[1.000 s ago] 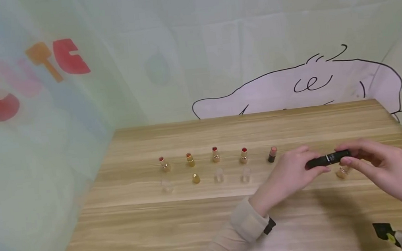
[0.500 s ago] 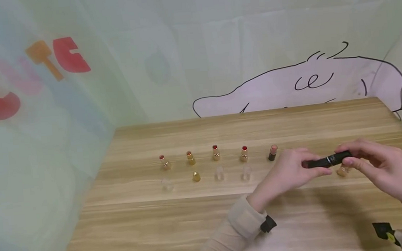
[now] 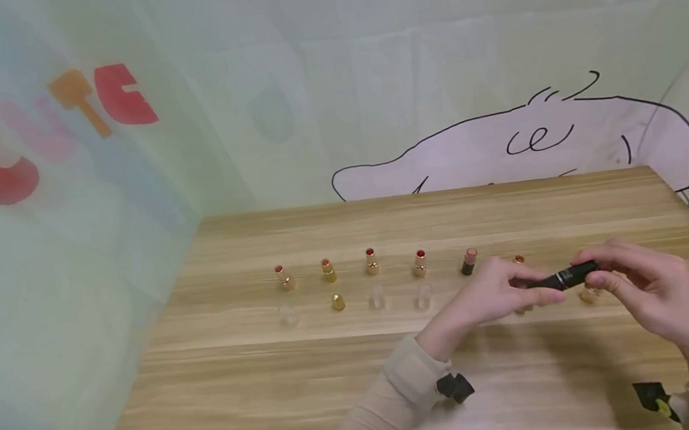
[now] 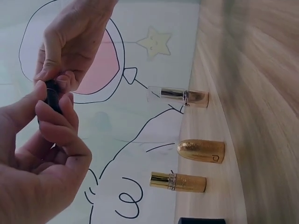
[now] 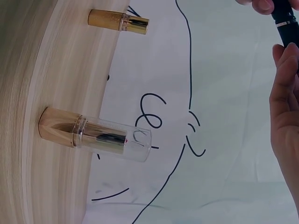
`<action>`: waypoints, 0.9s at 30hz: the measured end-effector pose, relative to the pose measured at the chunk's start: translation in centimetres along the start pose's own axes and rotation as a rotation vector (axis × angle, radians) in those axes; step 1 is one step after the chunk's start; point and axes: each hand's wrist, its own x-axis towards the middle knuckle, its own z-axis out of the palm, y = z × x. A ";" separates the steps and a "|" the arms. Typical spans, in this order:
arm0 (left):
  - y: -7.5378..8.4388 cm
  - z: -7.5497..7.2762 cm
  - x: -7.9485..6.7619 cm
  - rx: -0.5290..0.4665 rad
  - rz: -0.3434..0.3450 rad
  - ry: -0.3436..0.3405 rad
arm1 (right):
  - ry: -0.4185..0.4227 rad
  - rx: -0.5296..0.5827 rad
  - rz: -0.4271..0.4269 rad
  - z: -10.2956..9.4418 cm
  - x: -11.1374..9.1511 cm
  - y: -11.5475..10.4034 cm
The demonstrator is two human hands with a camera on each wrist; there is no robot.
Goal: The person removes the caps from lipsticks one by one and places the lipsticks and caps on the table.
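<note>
Between both hands, raised over the table, is a black lipstick tube [image 3: 574,275] with a thin silver band. My left hand [image 3: 491,291] pinches its left end between thumb and fingers. The right hand [image 3: 648,277] grips the other end with thumb and fingertips; in the left wrist view both hands meet around the dark tube [image 4: 52,100]. Partly behind my left hand stands an uncapped gold lipstick [image 3: 518,259], with a gold bullet-shaped cap [image 4: 201,151] near it. A gold lipstick under a clear cap [image 5: 93,133] stands below the right hand, partly covered by it in the head view.
To the left, several uncapped lipsticks stand in a row, from a gold one [image 3: 328,271] to a black-based pink one [image 3: 468,263]. In front of them are clear caps [image 3: 378,297] and a gold cap [image 3: 338,302]. A printed curtain [image 3: 371,103] hangs behind the wooden table [image 3: 243,388].
My left hand has shifted slightly left and down, so the gold lipstick behind it now shows. The black tube has dipped slightly near its silver band; both hands still hold it.
</note>
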 end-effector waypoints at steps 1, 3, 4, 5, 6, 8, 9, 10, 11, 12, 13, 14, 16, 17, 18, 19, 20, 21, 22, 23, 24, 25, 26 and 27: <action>0.0 0.0 -0.1 -0.024 -0.009 0.003 | 0.011 -0.029 0.017 0.1 0.0 -0.1; 0.1 0.1 -0.2 0.005 0.020 0.031 | 0.053 -0.139 0.086 0.3 -0.1 -0.4; 0.2 0.2 -0.3 0.059 0.058 0.050 | 0.080 -0.201 0.131 0.5 -0.2 -0.5; 0.3 0.4 -0.4 0.143 0.105 0.077 | 0.109 -0.257 0.186 0.6 -0.2 -0.7; 0.4 0.5 -0.6 0.233 0.153 0.106 | 0.140 -0.324 0.252 0.9 -0.2 -0.9; 0.6 0.8 -0.7 0.437 0.249 0.177 | 0.196 -0.461 0.371 1.3 -0.1 -1.0; 0.7 1.0 -0.8 0.525 0.276 0.208 | 0.213 -0.506 0.415 1.5 0.0 -1.0; 0.8 1.1 -0.9 0.587 0.302 0.228 | 0.223 -0.558 0.453 1.8 0.1 -1.0; 0.9 1.2 -1.0 0.629 0.314 0.244 | 0.224 -0.611 0.491 2.0 0.1 -0.9; 0.9 1.3 -1.1 0.650 0.316 0.252 | 0.222 -0.667 0.518 2.1 0.2 -0.9; 1.0 1.4 -1.2 0.681 0.313 0.260 | 0.217 -0.712 0.534 2.3 0.2 -0.8; 1.0 1.5 -1.2 0.704 0.303 0.256 | 0.208 -0.741 0.546 2.4 0.2 -0.7; 0.9 1.6 -1.2 0.729 0.274 0.228 | 0.205 -0.762 0.564 2.6 0.1 -0.6; 0.9 1.7 -1.2 0.739 0.252 0.206 | 0.215 -0.759 0.568 2.7 0.1 -0.6; 0.9 1.8 -1.2 0.745 0.232 0.178 | 0.230 -0.747 0.574 2.7 0.1 -0.6; 0.9 1.9 -1.2 0.749 0.215 0.147 | 0.249 -0.730 0.580 2.8 0.0 -0.6; 0.9 1.9 -1.2 0.736 0.202 0.116 | 0.271 -0.709 0.586 2.8 0.0 -0.6; 0.9 2.0 -1.2 0.721 0.195 0.088 | 0.293 -0.685 0.592 2.8 0.0 -0.6; 0.9 2.0 -1.2 0.701 0.186 0.064 | 0.315 -0.658 0.599 2.8 -0.1 -0.7; 1.0 2.0 -1.2 0.679 0.181 0.044 | 0.334 -0.635 0.604 2.9 -0.2 -0.7; 1.0 2.0 -1.2 0.653 0.177 0.025 | 0.350 -0.611 0.609 2.9 -0.2 -0.8; 1.0 1.9 -1.3 0.623 0.173 0.006 | 0.362 -0.589 0.609 2.9 -0.3 -0.8; 1.0 1.8 -1.3 0.593 0.168 -0.011 | 0.368 -0.565 0.605 3.0 -0.3 -0.8; 1.1 1.8 -1.4 0.569 0.156 -0.028 | 0.370 -0.545 0.597 3.0 -0.4 -0.8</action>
